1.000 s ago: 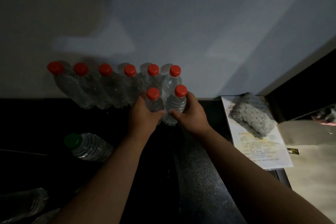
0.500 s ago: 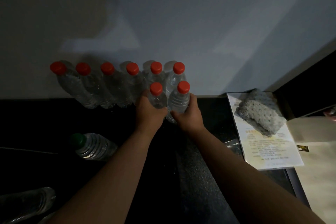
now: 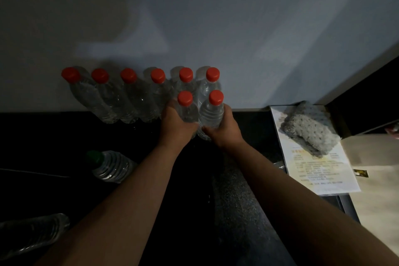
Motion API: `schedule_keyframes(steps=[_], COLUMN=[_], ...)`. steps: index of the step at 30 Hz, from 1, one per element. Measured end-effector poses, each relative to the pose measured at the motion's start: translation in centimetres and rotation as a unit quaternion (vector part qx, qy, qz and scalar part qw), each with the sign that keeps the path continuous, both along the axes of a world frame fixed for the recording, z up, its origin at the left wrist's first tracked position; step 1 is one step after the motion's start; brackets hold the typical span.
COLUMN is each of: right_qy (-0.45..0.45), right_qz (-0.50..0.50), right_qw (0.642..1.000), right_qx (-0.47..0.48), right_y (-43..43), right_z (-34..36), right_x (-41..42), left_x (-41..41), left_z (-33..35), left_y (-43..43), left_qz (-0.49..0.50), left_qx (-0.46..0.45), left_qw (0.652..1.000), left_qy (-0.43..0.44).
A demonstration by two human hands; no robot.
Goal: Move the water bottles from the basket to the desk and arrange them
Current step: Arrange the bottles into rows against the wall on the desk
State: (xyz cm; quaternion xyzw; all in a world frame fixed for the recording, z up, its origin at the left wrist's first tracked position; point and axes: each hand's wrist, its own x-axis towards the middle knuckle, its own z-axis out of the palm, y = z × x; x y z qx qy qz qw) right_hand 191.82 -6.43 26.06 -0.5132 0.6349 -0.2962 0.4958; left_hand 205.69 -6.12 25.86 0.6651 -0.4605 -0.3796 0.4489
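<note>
Holding 2 red-capped bottles (image 3: 210, 114), both hands (image 3: 177, 127)

— What do we have near the printed sheet (image 3: 314, 166)?

— On its far end we see a grey speckled cloth (image 3: 308, 128), bunched up and covering the sheet's top part.

— And beyond the sheet?

— Behind it we find the pale wall (image 3: 216, 17). To its right lies a beige surface (image 3: 380, 196), with a small dark tag (image 3: 360, 173) just beside the sheet's right edge. We cannot read the print.
</note>
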Motion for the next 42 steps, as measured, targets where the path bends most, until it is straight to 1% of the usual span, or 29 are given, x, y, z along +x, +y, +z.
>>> schedule_keyframes(steps=[3,5,7,10,12,16,18,21,23,26,28,30,31,37,42], right_qy=[0.016,0.036,0.054,0.087,0.129,0.226,0.258,0.273,0.277,0.276,0.277,0.279,0.279,0.287,0.345], right_qz=[0.011,0.03,0.046,0.052,0.056,0.063,0.078,0.102,0.1,0.103,0.121,0.146,0.157,0.203,0.259], right_qw=[1.0,0.998,0.995,0.99,0.984,0.967,0.958,0.951,0.949,0.946,0.943,0.938,0.936,0.917,0.876], right_qx=[-0.023,-0.051,-0.074,-0.095,-0.108,-0.104,-0.102,-0.1,-0.116,-0.135,-0.141,-0.144,-0.147,-0.189,-0.215], right_y=[0.5,0.8,1.3,2.4,3.5,5.7,7.0,9.5,11.2,14.0,15.7,17.6,18.5,22.9,24.8], right_z=[1.1,2.2,3.5,5.1,6.2,7.7,8.4,9.6,10.2,10.8,11.1,11.5,11.6,12.0,12.7], right_x=[-0.3,-0.6,-0.8,-0.7,-0.4,0.2,0.6,1.7,2.3,3.5,4.4,5.5,6.1,9.2,10.8], left_x=[0.3,0.7,1.2,1.8,2.3,3.7,4.5,5.8,7.0,9.1,10.5,12.1,12.9,17.3,20.3], left_z=[1.2,2.3,3.6,5.7,7.3,10.4,11.9,13.6,14.3,14.9,14.9,14.8,14.6,13.7,13.6], left_y=[0.5,0.9,1.4,2.5,3.7,6.7,8.5,11.2,12.8,14.9,16.4,18.0,18.8,23.3,26.7], left_qz=[-0.018,-0.027,-0.028,-0.049,-0.082,-0.153,-0.181,-0.212,-0.228,-0.241,-0.245,-0.23,-0.221,-0.191,-0.158], left_qx=[0.001,0.018,0.028,-0.016,-0.048,-0.044,-0.05,-0.049,-0.055,-0.053,-0.047,-0.048,-0.051,-0.051,-0.047], left_qw=[1.0,0.999,0.999,0.994,0.985,0.966,0.954,0.94,0.93,0.93,0.942,0.958,0.962,0.97,0.971], left_qy=[0.003,-0.011,-0.034,-0.097,-0.147,-0.202,-0.234,-0.264,-0.283,-0.273,-0.224,-0.165,-0.15,-0.139,-0.176])
